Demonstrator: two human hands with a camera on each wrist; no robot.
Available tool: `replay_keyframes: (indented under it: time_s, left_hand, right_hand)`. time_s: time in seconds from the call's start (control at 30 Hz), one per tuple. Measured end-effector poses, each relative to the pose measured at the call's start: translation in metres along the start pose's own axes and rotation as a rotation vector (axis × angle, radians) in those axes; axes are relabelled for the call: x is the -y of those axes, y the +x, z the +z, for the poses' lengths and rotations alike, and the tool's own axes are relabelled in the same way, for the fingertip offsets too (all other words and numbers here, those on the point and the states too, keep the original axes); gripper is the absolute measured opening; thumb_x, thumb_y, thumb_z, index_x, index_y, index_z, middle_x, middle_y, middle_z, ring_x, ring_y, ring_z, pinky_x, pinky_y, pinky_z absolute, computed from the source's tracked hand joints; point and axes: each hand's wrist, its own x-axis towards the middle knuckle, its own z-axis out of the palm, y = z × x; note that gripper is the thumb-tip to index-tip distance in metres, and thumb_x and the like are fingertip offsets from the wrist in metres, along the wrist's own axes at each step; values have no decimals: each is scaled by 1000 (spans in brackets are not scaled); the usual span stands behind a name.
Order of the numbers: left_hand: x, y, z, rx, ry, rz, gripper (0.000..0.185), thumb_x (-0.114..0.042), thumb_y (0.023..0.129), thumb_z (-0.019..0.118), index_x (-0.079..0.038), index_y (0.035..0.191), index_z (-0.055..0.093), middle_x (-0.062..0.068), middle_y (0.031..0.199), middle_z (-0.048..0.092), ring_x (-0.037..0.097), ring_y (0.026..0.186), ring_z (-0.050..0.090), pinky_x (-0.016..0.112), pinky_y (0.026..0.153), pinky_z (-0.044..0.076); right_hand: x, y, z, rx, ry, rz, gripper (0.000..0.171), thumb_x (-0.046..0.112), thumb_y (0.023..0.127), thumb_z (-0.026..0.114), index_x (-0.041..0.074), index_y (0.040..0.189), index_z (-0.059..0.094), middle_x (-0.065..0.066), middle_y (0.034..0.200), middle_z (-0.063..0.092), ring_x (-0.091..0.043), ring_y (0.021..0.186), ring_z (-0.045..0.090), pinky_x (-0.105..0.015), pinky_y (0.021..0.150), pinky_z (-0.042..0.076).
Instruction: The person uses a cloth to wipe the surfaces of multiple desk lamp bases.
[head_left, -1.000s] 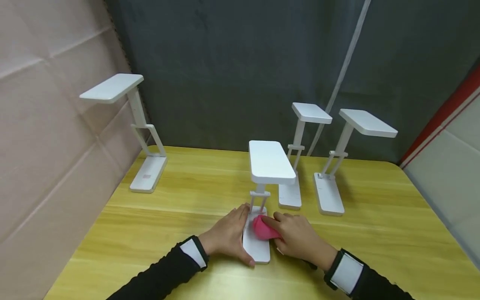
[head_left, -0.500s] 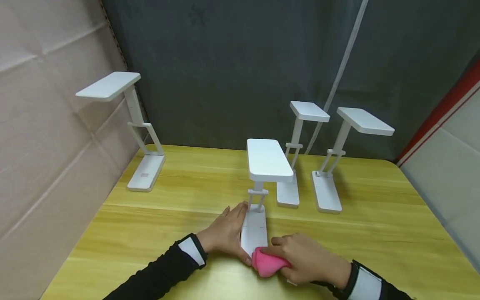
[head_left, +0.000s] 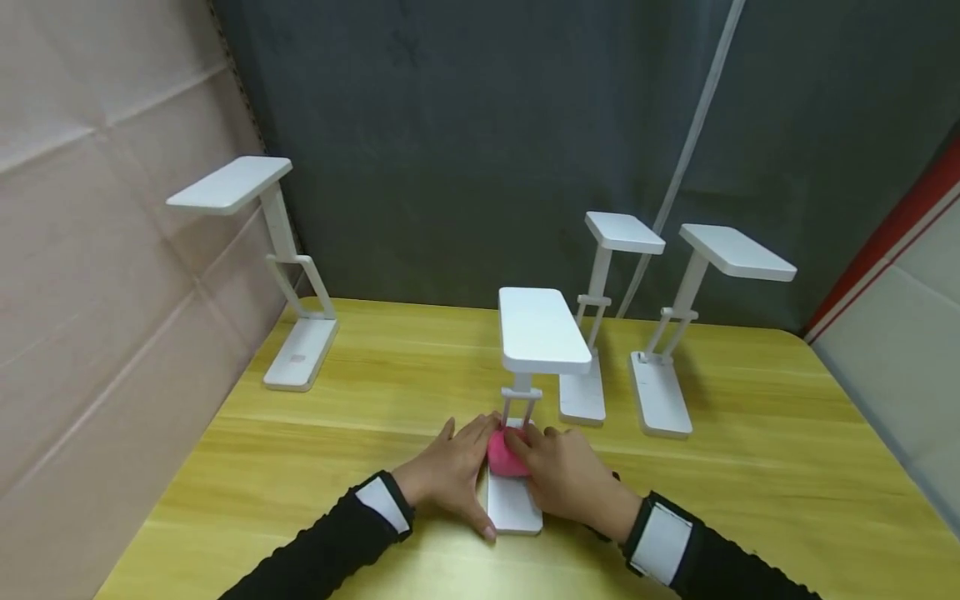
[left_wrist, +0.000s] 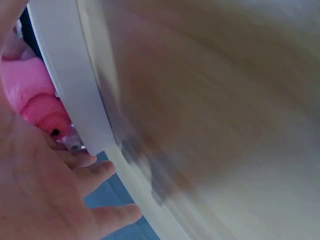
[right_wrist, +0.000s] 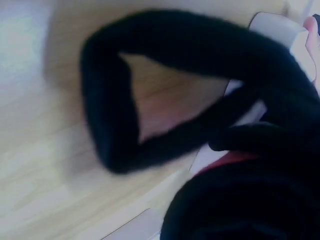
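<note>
A white folding desk lamp stands upright near the front of the table. My left hand lies along the left side of its base, fingers straight and spread, thumb by the front corner. With curled fingers my right hand grips a crumpled pink cloth, pressed onto the base just below the lamp's stem. In the left wrist view the cloth shows above the base's edge. A dark strap loop hides most of my right hand in the right wrist view.
Two similar white lamps stand behind and to the right. Another lamp is at the far left, beside the pale wall covering. A dark curtain backs the wooden table.
My right hand swept the pink cloth toward me to the base's front end, then back up to the stem. My left hand stays at the base's left side.
</note>
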Motion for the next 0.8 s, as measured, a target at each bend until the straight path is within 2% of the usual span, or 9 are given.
replay_keyframes:
  time_s: [0.1,0.27,0.37,0.47,0.57,0.67,0.8]
  left_hand:
    - [0,-1,1,-10,8,15,139,-71,55,78,3,151,9,17,157,12,29,143,14,62,108,12]
    - [1,0,1,-35,20,33,141,-71,53,78,3,151,9,17,157,15,29,143,16,63,108,13]
    - [3,2,-1,-45,28,36,142,-71,52,79,3,151,10,17,157,15,30,143,16,63,107,13]
    - [4,2,-4,-33,25,34,142,-72,52,78,4,151,9,18,157,14,30,143,15,63,107,11]
    - [3,2,-5,-18,-1,34,142,-70,53,79,4,151,8,19,157,12,31,143,14,63,107,9]
    - [2,2,-3,-8,-16,29,141,-69,54,79,3,151,7,18,157,11,30,143,13,63,108,8]
    - [2,1,-1,-10,-5,24,141,-71,54,78,3,151,7,18,157,12,29,143,14,63,108,10]
  right_hand:
    - [5,-6,-2,-3,17,-47,44,21,71,70,9,114,67,-3,86,61,-13,54,52,-24,40,38]
    - [15,-18,-11,55,115,-116,44,20,69,68,14,112,67,3,82,58,-7,54,46,-23,41,36]
    - [15,-24,-17,108,208,-148,45,19,68,68,17,114,67,6,83,57,-3,56,44,-19,43,33]
    - [8,-26,-24,191,354,-183,46,17,69,68,19,115,68,10,85,58,2,61,45,-14,48,32]
    - [-4,-25,-30,251,481,-153,44,15,71,68,18,115,68,11,88,60,3,63,46,-13,51,35]
    - [-17,-22,-29,215,429,-36,44,17,72,67,16,116,68,8,88,59,0,59,44,-17,48,37]
    - [-25,-17,-14,77,174,75,44,20,72,67,14,116,68,2,83,58,-7,57,47,-24,44,40]
